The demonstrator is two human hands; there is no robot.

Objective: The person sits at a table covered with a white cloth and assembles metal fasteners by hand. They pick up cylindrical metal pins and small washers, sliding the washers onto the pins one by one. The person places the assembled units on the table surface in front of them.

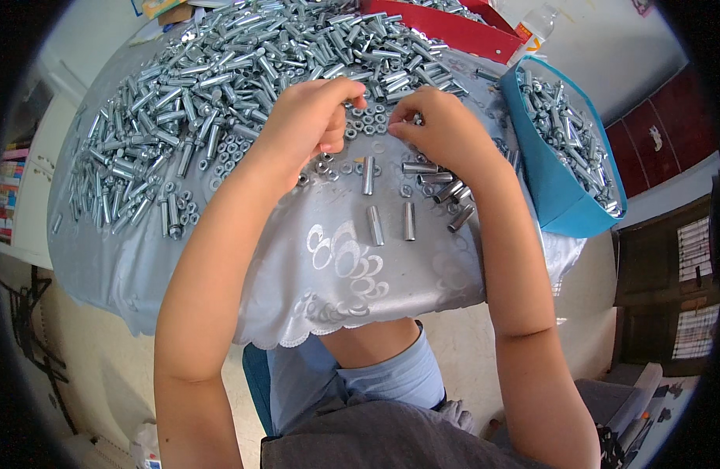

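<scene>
My left hand is closed, its fingers curled above a cluster of hex nuts; whatever it may hold is hidden. To the right, my right hand has thumb and fingertips drawn together in a pinch, and a small shiny bit shows at its fingers, too small to name. Below the hands, a metal sleeve lies on the cloth, with two more sleeves, a left one and a right one, nearer me. Several sleeves lie in a group under my right wrist.
A large heap of metal sleeve anchors covers the far and left table. At right stands a blue fabric bin filled with similar parts. A red box and a clear bottle are at the back. A silvery patterned tablecloth hangs over the near edge.
</scene>
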